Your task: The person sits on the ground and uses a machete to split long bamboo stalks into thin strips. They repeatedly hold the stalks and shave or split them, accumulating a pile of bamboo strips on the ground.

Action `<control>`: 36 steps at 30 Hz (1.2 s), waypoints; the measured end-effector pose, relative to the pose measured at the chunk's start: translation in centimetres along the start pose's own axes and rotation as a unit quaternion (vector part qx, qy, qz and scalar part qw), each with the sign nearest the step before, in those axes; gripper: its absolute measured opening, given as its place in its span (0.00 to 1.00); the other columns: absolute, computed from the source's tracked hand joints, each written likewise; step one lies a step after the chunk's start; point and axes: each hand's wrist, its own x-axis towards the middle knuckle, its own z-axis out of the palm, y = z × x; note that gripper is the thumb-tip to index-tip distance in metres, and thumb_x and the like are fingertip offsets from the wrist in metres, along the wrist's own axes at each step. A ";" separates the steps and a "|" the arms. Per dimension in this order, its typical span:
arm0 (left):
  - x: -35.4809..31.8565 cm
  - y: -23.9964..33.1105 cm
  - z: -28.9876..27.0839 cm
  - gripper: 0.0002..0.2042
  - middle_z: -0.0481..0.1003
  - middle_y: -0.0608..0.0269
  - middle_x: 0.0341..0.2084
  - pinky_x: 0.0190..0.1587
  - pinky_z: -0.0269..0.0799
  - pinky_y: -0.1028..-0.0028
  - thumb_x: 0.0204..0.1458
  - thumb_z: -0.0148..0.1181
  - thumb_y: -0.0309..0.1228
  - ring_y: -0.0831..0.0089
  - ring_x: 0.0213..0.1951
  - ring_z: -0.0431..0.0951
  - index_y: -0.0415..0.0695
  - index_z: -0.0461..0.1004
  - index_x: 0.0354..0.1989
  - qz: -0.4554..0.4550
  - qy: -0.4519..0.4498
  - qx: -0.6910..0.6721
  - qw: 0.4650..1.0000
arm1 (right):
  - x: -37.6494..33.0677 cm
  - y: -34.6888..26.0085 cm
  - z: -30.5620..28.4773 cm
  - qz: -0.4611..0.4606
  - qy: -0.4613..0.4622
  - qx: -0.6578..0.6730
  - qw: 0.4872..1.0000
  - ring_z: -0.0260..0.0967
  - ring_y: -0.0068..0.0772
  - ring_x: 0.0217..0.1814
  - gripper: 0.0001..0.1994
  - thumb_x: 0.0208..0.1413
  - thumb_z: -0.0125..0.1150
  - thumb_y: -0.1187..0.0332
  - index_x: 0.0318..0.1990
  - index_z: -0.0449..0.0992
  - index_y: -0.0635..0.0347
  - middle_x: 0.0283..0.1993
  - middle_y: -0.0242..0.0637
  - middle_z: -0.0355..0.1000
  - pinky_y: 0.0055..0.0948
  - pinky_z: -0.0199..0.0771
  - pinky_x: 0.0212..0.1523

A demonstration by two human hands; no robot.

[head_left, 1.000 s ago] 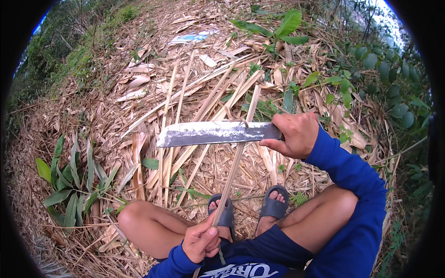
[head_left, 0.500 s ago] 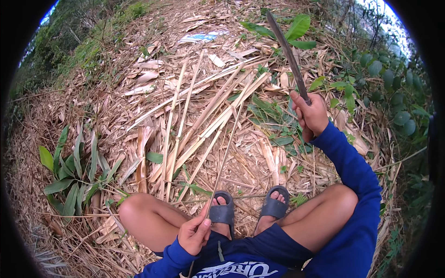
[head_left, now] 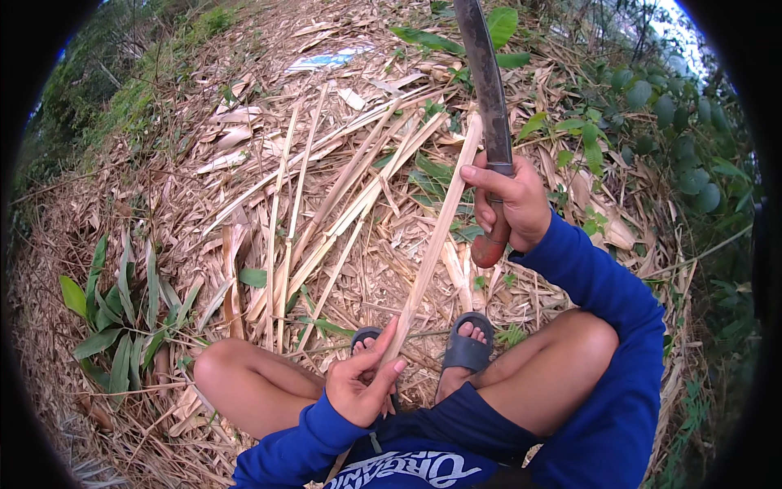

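Apparently to steady the bamboo strip (head_left: 434, 244) slanting upward before the knees, the left hand (head_left: 357, 387) pinches its lower part, while the right hand (head_left: 523, 200) clasps the machete (head_left: 489, 90), blade pointing away, thumb at the strip.

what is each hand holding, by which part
Left hand: pale strip, by its lower part. Right hand: large knife, by its handle near the blade; whether that hand also pinches the strip is unclear.

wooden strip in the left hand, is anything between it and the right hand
Nothing visible. The right hand has its thumb at the edge of the wooden strip, though actual contact is hard to confirm. The knife it holds points upward, to the strip's right.
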 end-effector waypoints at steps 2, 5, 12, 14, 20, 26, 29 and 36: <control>-0.3 1.0 0.6 0.25 0.71 0.71 0.18 0.19 0.63 0.85 0.60 0.56 0.25 0.88 0.17 0.67 0.43 0.61 0.67 -0.017 0.004 -0.026 1.000 | -0.4 -0.4 0.0 -0.002 0.015 0.003 1.000 0.61 0.19 0.13 0.10 0.52 0.67 0.70 0.33 0.71 0.63 0.22 0.29 0.68 0.21 0.62 0.13; -0.1 0.9 0.8 0.28 0.74 0.68 0.25 0.25 0.68 0.84 0.60 0.56 0.25 0.85 0.23 0.71 0.42 0.57 0.69 -0.005 -0.008 -0.049 0.999 | -0.4 -0.4 -0.4 -0.016 0.027 -0.003 0.999 0.62 0.20 0.14 0.11 0.52 0.68 0.70 0.34 0.70 0.63 0.24 0.31 0.69 0.22 0.64 0.14; -2.2 -3.0 -4.6 0.34 0.75 0.52 0.45 0.45 0.73 0.74 0.63 0.48 0.48 0.70 0.41 0.78 0.35 0.53 0.69 -0.104 -0.158 -0.104 0.976 | 0.6 -0.1 -2.7 -0.046 0.111 0.021 0.993 0.62 0.21 0.14 0.11 0.52 0.68 0.71 0.35 0.70 0.62 0.26 0.33 0.70 0.24 0.63 0.14; -4.1 -4.7 -6.3 0.32 0.76 0.55 0.42 0.47 0.72 0.75 0.64 0.45 0.49 0.71 0.42 0.77 0.35 0.56 0.67 -0.142 -0.180 -0.107 0.967 | 1.8 -0.1 -4.3 -0.045 0.134 0.034 0.989 0.62 0.20 0.17 0.09 0.52 0.66 0.72 0.34 0.70 0.62 0.27 0.33 0.70 0.24 0.63 0.16; -6.5 -5.7 -6.8 0.20 0.77 0.61 0.39 0.48 0.70 0.79 0.63 0.53 0.29 0.80 0.41 0.75 0.36 0.65 0.62 -0.149 -0.222 -0.104 0.958 | 6.1 -0.7 -10.7 -0.082 0.242 0.033 0.966 0.62 0.21 0.19 0.07 0.52 0.65 0.73 0.36 0.74 0.65 0.25 0.32 0.69 0.25 0.66 0.20; -3.1 -4.1 -4.6 0.13 0.74 0.60 0.24 0.20 0.72 0.79 0.64 0.49 0.27 0.78 0.20 0.74 0.32 0.72 0.50 -0.148 -0.133 -0.146 0.969 | 9.6 -2.0 -12.8 -0.155 0.315 -0.146 0.925 0.60 0.17 0.17 0.15 0.57 0.64 0.60 0.37 0.76 0.67 0.22 0.27 0.66 0.19 0.60 0.16; -0.6 -2.3 -4.4 0.15 0.74 0.59 0.25 0.19 0.64 0.81 0.64 0.47 0.27 0.81 0.17 0.68 0.34 0.69 0.56 -0.103 -0.104 -0.151 0.978 | 7.4 -2.7 -10.5 -0.147 0.287 -0.217 0.921 0.56 0.15 0.13 0.26 0.62 0.54 0.46 0.36 0.76 0.67 0.18 0.23 0.63 0.17 0.57 0.14; 3.0 1.7 -3.1 0.21 0.75 0.53 0.33 0.20 0.60 0.82 0.64 0.47 0.26 0.83 0.19 0.63 0.43 0.61 0.66 -0.025 -0.056 -0.254 0.965 | -0.9 0.6 0.5 -0.164 -0.063 -0.383 0.907 0.61 0.23 0.14 0.25 0.64 0.52 0.48 0.28 0.71 0.64 0.12 0.29 0.59 0.26 0.56 0.14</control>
